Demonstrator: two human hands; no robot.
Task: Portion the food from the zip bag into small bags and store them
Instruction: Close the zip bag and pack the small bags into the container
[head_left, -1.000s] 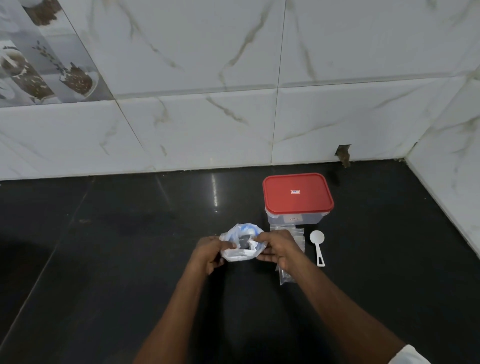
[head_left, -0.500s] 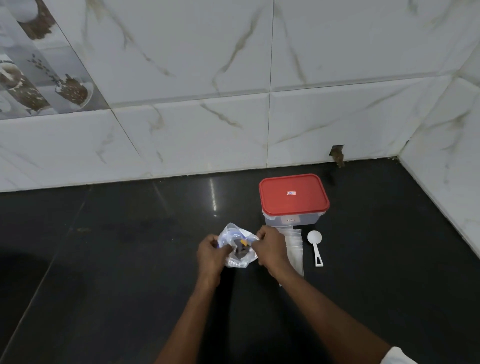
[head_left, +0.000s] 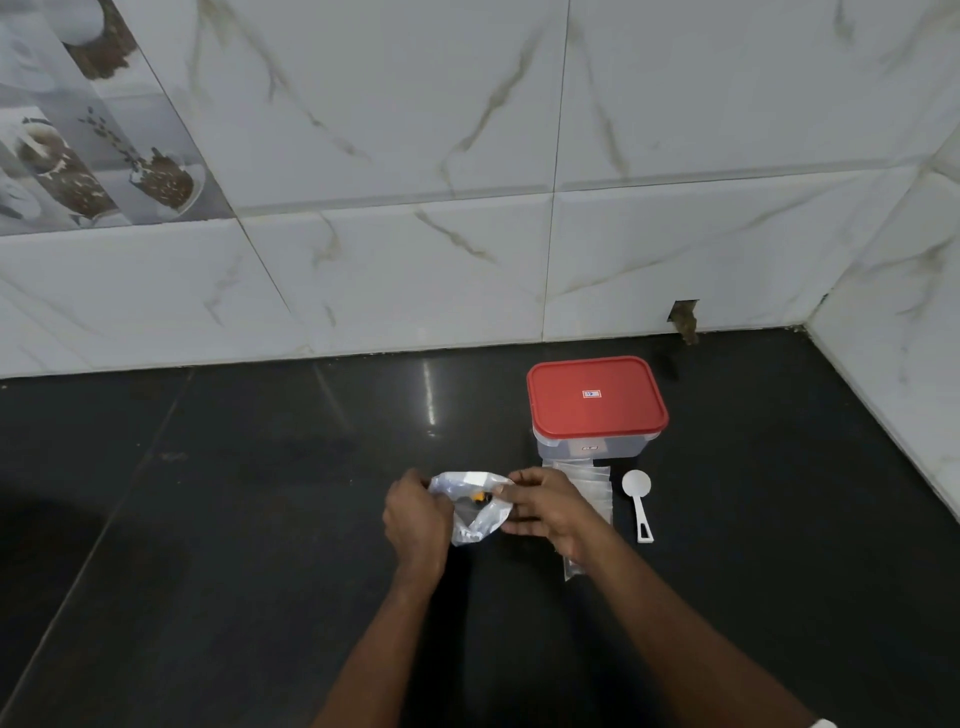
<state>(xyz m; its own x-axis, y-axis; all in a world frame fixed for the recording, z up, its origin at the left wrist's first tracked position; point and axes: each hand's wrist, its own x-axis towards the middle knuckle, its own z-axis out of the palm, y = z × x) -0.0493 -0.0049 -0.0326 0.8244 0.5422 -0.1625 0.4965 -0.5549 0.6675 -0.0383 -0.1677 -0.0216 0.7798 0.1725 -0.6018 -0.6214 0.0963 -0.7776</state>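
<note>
**Both hands pinch the zip bag above the counter**

Head view: The left hand (head_left: 415, 519) is curled with its fingers closed on the left edge of the zip bag (head_left: 475, 506), its back turned toward the camera. The right hand (head_left: 543, 506) grips the bag's right edge, thumb and fingers pinched narrow on the plastic near the top. Between the two hands the bag's mouth is spread open, and the clear plastic hangs crumpled below it. Inside the bag something dark shows, with a small yellow spot; what it is cannot be told. The bag is in front of the person, near the middle of the black counter (head_left: 234, 493); whether its bottom touches the counter cannot be told.

Just right of the right hand lies a flat stack of small bags (head_left: 597, 491), partly hidden by the hand and wrist. Behind the stack, touching or nearly touching its far end, stands a clear box (head_left: 595, 449) with a red lid (head_left: 596, 397), closed. A white scoop (head_left: 638, 501) lies beside the stack on the right, bowl away from the person, handle toward them. White marble-pattern tiles (head_left: 467, 208) rise behind the counter.
</note>
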